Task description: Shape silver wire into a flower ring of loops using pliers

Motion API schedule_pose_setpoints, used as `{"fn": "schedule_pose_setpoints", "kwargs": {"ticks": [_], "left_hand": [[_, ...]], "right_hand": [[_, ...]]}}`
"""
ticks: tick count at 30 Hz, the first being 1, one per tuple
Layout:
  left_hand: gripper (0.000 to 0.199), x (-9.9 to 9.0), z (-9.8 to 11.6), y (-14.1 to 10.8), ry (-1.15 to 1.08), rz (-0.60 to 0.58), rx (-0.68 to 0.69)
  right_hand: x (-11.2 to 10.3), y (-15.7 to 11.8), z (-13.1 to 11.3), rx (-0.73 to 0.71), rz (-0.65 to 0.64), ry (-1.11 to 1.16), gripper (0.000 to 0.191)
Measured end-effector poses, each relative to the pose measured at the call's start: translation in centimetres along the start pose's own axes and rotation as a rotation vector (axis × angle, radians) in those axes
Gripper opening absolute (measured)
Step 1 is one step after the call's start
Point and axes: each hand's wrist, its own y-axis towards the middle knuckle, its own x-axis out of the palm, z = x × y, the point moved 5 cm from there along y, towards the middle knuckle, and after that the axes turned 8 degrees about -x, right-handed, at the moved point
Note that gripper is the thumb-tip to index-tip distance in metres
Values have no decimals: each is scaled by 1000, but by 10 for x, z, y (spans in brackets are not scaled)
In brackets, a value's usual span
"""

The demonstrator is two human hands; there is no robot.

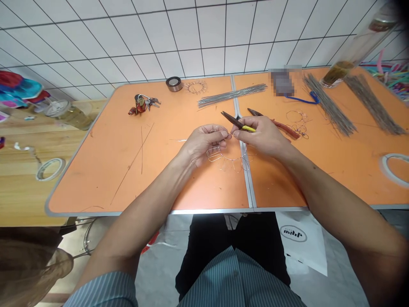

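Observation:
A thin wire ring with petal-like loops [230,159] hangs just above the orange table [191,196], pinched at its upper edge by my left hand [204,143]. My right hand [265,135] grips pliers with yellow handles [230,119], their dark jaws pointing up and left. Its thumb and fingertips also close near the ring's end, close to my left fingertips. Whether they pinch the wire is too fine to tell. Behind my right hand lie red-handled pliers [287,128], partly covered by it. Small wire loops [297,116] rest beyond them.
Bundles of straight wire [231,95] lie across the back and right. A dark tape roll [174,84], another wire ring [196,87] and keys [148,102] sit at the back left. A tall bottle [338,72] stands back right; a white tape roll [385,166] lies at right.

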Motion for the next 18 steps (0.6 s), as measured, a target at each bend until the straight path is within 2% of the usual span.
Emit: {"fn": "schedule_pose_setpoints", "kwargs": {"ticks": [8,13,18], "left_hand": [[24,-5,-1,3,-6,-5,36],[31,-2,4,-1,28,-15,159],[24,0,9,-7,110,28,316]], "right_hand": [[-2,0,1,-6,25,-22,17],[-6,-1,1,-7,59,-49,15],[-8,-3,-6,-80,86,-53,13]]}}
